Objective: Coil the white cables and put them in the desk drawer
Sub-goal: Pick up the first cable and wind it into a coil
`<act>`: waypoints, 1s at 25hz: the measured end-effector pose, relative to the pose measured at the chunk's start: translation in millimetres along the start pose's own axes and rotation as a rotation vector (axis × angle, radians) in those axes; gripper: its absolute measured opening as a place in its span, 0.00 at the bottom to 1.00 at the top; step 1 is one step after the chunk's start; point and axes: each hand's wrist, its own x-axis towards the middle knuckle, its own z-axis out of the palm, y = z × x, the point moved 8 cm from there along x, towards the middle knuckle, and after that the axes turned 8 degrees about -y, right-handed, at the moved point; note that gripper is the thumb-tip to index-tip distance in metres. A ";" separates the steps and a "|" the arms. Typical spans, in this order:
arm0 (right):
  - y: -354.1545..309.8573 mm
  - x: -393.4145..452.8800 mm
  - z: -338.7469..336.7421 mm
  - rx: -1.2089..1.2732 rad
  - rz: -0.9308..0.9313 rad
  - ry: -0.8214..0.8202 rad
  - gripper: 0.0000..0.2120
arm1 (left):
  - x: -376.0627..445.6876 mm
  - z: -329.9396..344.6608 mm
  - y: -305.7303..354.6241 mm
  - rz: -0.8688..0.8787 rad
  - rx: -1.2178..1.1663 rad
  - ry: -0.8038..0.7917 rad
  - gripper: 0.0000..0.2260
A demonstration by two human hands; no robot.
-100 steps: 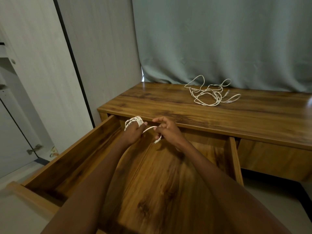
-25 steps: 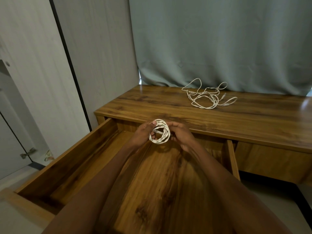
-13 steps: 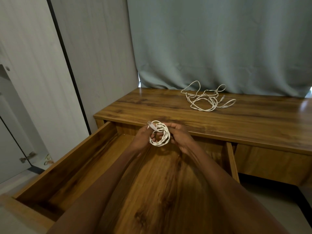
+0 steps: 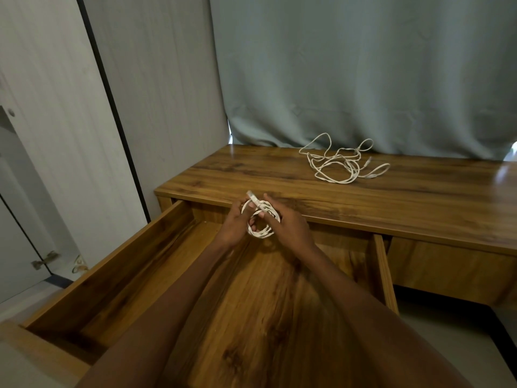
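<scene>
Head view. My left hand point(image 4: 236, 224) grips the small white coiled cable point(image 4: 260, 219) at its 9 o'clock side, fingers curled through the ring. My right hand point(image 4: 291, 224) pinches the coil at its 3 o'clock side, with forefinger and thumb closing on the free end; the pale plug tip point(image 4: 251, 196) projects from the coil toward 11 o'clock. Both hands hold the coil in the air above the back part of the open wooden desk drawer point(image 4: 112, 264), just in front of the desk edge. The ring faces me, roughly upright.

Judgement: the plug end needs tucking before release. The drawer floor lies directly below the coil, toward 6 o'clock from the grip, so either hand can lower it; the left carries most of the ring and is the better placed.

The second, loose tangled white cable point(image 4: 341, 163) lies on the brown wood-grain desk top point(image 4: 251, 175), toward 1 o'clock from the hands and well apart. The right hand is nearer to it. It is not yet coiled.
</scene>
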 end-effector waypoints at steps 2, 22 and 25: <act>-11.1 -5.5 -9.7 -0.098 -0.105 0.093 0.17 | -0.3 0.0 -3.9 -0.034 0.055 -0.022 0.14; 9.4 5.4 -1.6 0.451 0.174 -0.217 0.23 | -11.7 9.3 -1.3 -0.058 -0.018 -0.222 0.11; 10.2 6.2 -0.8 0.448 0.153 -0.203 0.17 | -11.8 7.1 -3.5 -0.087 -0.140 -0.247 0.11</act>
